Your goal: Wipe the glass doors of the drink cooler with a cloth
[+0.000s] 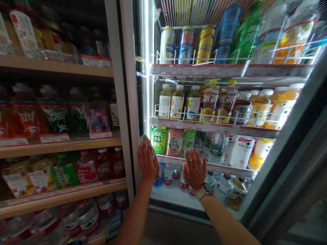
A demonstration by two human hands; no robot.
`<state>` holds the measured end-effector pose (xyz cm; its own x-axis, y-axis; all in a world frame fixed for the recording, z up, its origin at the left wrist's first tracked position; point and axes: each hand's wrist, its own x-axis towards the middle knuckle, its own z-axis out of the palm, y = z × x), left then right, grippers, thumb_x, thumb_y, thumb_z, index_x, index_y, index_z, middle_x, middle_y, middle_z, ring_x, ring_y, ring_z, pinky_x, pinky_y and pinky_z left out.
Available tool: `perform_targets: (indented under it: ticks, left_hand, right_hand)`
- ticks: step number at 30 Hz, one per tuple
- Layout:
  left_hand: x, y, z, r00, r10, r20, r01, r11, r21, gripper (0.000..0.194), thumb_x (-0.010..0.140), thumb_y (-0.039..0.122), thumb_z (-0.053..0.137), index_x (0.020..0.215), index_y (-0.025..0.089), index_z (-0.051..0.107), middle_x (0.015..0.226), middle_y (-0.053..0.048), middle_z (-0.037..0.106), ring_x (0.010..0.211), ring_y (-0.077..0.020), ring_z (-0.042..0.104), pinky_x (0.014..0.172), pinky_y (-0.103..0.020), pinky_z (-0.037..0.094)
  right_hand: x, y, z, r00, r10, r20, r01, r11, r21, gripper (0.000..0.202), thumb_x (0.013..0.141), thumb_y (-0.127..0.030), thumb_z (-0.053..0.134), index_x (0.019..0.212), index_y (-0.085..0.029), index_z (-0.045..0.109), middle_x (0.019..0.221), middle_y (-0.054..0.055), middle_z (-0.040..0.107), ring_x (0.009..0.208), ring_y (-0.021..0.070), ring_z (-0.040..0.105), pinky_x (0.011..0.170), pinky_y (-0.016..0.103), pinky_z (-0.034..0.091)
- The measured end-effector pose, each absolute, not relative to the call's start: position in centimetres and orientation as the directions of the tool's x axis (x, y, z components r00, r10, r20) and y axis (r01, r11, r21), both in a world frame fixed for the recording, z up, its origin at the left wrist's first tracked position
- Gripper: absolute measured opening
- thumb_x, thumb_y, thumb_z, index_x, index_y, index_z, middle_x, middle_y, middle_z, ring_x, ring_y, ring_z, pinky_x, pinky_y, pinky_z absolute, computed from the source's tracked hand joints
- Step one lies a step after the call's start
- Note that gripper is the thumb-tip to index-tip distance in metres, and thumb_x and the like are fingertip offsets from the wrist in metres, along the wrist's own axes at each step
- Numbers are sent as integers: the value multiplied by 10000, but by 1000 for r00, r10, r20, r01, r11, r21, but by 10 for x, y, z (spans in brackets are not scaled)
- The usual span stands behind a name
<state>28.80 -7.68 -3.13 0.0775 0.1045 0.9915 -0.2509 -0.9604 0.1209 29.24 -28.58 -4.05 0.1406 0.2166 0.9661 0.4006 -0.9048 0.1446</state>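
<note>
My left hand (pixel 147 161) presses a pale crumpled cloth (pixel 145 137) against the left edge of the fridge's glass door (pixel 141 102). The cloth sticks out above the fingertips and along the right side of the hand. Its part under the palm is hidden. My right hand (pixel 195 169) is held up at the glass with fingers apart, holding nothing; a watch (pixel 208 189) is on that wrist. Behind the glass, near the left hand, stand a green drink carton (pixel 158 140) and a pink drink carton (pixel 174 142).
Inside the lit fridge, wire shelves hold cans (pixel 186 44), tea bottles (pixel 193 103) and water bottles (pixel 217 148). A dark door frame (pixel 286 153) slants along the right. To the left, wooden shelves (pixel 61 148) carry rows of bottled drinks, beside a grey upright post (pixel 125 102).
</note>
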Motion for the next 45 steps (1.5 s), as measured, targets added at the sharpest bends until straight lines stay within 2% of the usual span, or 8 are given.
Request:
perform_targets:
  ticks: [4,12,23,31,37,39,42,45]
  left_hand:
    - [290,-95,-38,65,218,974,-253,-940,228,634,962,211,427,1545,173,180,1603,-114,225,1504,-255,85,1214,-484,202]
    - [287,-133,-62,114,-307,945,-361,-899,-248,550,959,225,417,1502,216,335,1521,-61,413,1479,-188,212,1228,-379,171]
    - [287,-110,-41,98,9,995,-273,-961,36,605,965,216,415,1536,169,221,1577,-105,301,1494,-249,149,1215,-461,225]
    - [285,-119,-57,105,-304,947,-334,-908,-255,550,964,207,415,1506,212,324,1542,-50,387,1489,-194,186,1231,-377,156]
    - [287,-64,-28,71,190,979,-217,-955,202,619,967,202,417,1543,190,190,1602,-103,245,1506,-238,94,1226,-461,156]
    - [288,-66,-28,54,250,967,-224,-940,256,630,968,200,416,1547,193,170,1615,-101,199,1508,-243,86,1223,-472,162]
    - [289,-96,-44,66,156,986,-248,-954,167,628,962,188,416,1545,179,181,1614,-92,205,1506,-234,101,1224,-446,173]
    - [287,-131,-68,98,-101,990,-285,-956,-70,557,964,195,385,1513,158,296,1598,-69,261,1496,-233,149,1228,-411,164]
  right_hand:
    - [292,-284,-40,127,210,969,396,-907,144,676,910,-222,458,1545,-250,228,1483,88,483,1402,249,394,1183,466,191]
    - [292,-285,-39,131,194,972,392,-911,129,676,914,-220,456,1545,-262,217,1476,81,493,1391,236,411,1186,452,190]
    - [293,-259,-71,128,83,988,345,-938,34,672,926,-210,472,1548,-203,218,1558,124,342,1467,304,267,1176,550,207]
    - [290,-263,-74,177,75,981,399,-917,-2,664,944,-242,456,1552,-251,190,1565,113,335,1445,308,315,1160,547,232]
    - [289,-265,-77,177,99,979,400,-916,20,658,948,-284,444,1553,-260,185,1578,98,324,1442,303,317,1165,512,221]
    - [290,-264,-76,169,98,981,391,-920,25,654,949,-282,433,1553,-252,186,1586,98,308,1447,301,305,1166,505,216]
    - [290,-264,-77,163,101,981,375,-927,33,658,946,-274,425,1555,-247,179,1577,104,327,1441,301,315,1161,508,222]
    - [291,-266,-78,159,105,982,374,-927,39,644,953,-271,404,1555,-245,180,1570,112,341,1438,301,321,1159,517,225]
